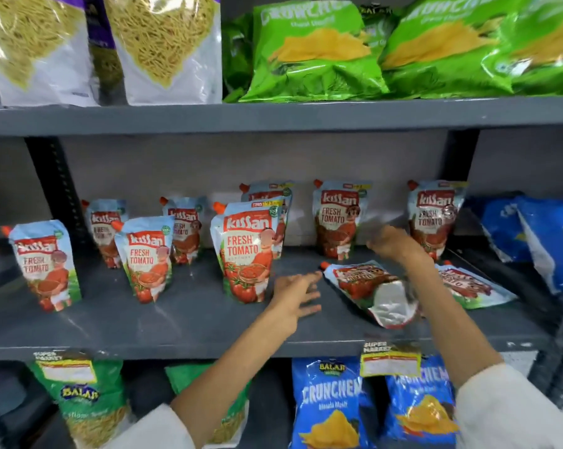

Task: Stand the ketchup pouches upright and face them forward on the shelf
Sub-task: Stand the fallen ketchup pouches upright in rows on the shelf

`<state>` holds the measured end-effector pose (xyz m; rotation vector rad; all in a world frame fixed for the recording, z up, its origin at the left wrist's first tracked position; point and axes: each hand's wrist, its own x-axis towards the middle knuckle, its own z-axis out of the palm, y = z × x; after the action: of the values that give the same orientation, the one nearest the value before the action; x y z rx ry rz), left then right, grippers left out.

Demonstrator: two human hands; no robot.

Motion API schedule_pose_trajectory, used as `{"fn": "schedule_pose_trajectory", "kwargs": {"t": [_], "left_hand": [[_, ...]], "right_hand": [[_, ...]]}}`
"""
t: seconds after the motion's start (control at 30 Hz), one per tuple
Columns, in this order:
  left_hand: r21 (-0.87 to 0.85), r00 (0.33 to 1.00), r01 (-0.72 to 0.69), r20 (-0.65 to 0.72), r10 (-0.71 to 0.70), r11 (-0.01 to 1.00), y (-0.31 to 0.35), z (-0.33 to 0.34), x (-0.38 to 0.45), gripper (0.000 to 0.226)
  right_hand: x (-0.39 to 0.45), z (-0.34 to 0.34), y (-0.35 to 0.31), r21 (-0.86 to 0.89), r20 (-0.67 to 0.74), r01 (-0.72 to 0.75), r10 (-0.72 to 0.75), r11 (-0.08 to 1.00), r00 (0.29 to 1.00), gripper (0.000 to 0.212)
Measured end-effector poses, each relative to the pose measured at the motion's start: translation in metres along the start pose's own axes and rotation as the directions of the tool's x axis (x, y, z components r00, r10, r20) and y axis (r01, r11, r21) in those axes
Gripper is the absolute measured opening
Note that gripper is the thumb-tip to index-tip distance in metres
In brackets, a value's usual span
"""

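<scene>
While both hands, left (294, 291) and right (392, 243), hover spread and empty, grip the flat pouch (370, 291) near its spout; stand it label-forward.

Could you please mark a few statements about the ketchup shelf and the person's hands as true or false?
1. Two ketchup pouches lie flat on the shelf. True: the nearer flat pouch and the farther flat pouch.
2. The left hand grips a pouch. False: it is open, beside the nearer flat pouch, holding nothing.
3. The right hand is above the flat pouches. True.
4. Every standing pouch shows its back. False: the standing pouch and the others show their printed fronts.
5. Green snack bags sit on the shelf above. True.
</scene>
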<state>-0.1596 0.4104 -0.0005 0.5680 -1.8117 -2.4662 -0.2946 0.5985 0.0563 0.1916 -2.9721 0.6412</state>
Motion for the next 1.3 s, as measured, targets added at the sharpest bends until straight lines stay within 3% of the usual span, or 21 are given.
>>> {"fn": "schedule_pose_trajectory", "kwargs": {"t": [0.1, 0.23, 0.37, 0.5, 0.6, 0.67, 0.77, 0.83, 0.9, 1.03, 1.13, 1.2, 1.3], "left_hand": [[-0.071, 0.974, 0.201, 0.117, -0.192, 0.977, -0.001, 0.031, 0.006, 0.058], [-0.024, 0.948, 0.289, 0.146, -0.283, 0.957, -0.001, 0.063, 0.013, 0.047], [0.162, 0.981, 0.180, 0.046, -0.190, 0.970, -0.006, 0.083, 0.009, 0.029], [0.153, 0.999, 0.043, 0.017, -0.046, 0.987, -0.004, 0.087, 0.000, 0.023], [0.256, 0.986, -0.150, -0.034, 0.164, 0.955, 0.006, 0.085, -0.003, 0.030], [0.365, 0.934, -0.305, -0.064, 0.350, 0.880, 0.016, 0.085, -0.006, 0.041], [0.469, 0.796, -0.524, -0.029, 0.605, 0.711, 0.034, 0.081, -0.009, 0.061], [0.478, 0.730, -0.617, 0.052, 0.682, 0.625, 0.038, 0.073, -0.003, 0.070], [0.493, 0.716, -0.639, 0.101, 0.691, 0.590, 0.027, 0.060, 0.009, 0.079], [0.537, 0.767, -0.577, 0.098, 0.634, 0.616, -0.009, 0.033, 0.033, 0.072], [0.531, 0.755, -0.583, 0.076, 0.651, 0.615, -0.016, 0.030, 0.036, 0.067], [0.584, 0.683, -0.598, 0.012, 0.731, 0.549, -0.022, 0.037, 0.032, 0.068], [0.652, 0.485, -0.633, -0.087, 0.870, 0.418, -0.025, 0.055, 0.017, 0.053]], "right_hand": [[0.006, 0.001, 0.023, -0.230, 0.145, -0.008, 0.042, 0.973, 0.988, 0.051], [0.010, 0.012, 0.029, -0.259, 0.252, 0.030, 0.037, 0.965, 0.967, 0.041], [0.005, 0.013, 0.032, -0.176, 0.271, 0.096, -0.046, 0.980, 0.962, 0.037], [0.003, 0.011, 0.037, 0.051, 0.207, 0.224, -0.230, 0.973, 0.951, 0.030], [-0.008, 0.002, 0.035, 0.311, 0.022, 0.352, -0.377, 0.883, 0.926, 0.026], [-0.017, -0.003, 0.030, 0.504, -0.136, 0.385, -0.369, 0.773, 0.919, 0.018], [-0.030, -0.011, 0.015, 0.640, -0.348, 0.473, -0.321, 0.605, 0.881, 0.019], [-0.038, -0.012, 0.006, 0.680, -0.409, 0.498, -0.285, 0.538, 0.867, 0.020], [-0.043, 0.002, 0.003, 0.717, -0.381, 0.481, -0.293, 0.505, 0.877, 0.018], [-0.047, 0.049, 0.014, 0.733, -0.299, 0.428, -0.315, 0.529, 0.901, 0.019], [-0.046, 0.051, 0.014, 0.738, -0.276, 0.405, -0.307, 0.540, 0.911, 0.023], [-0.043, 0.043, 0.016, 0.696, -0.232, 0.381, -0.312, 0.609, 0.922, 0.026], [-0.043, 0.023, 0.025, 0.626, -0.255, 0.377, -0.278, 0.682, 0.926, 0.023]]}}
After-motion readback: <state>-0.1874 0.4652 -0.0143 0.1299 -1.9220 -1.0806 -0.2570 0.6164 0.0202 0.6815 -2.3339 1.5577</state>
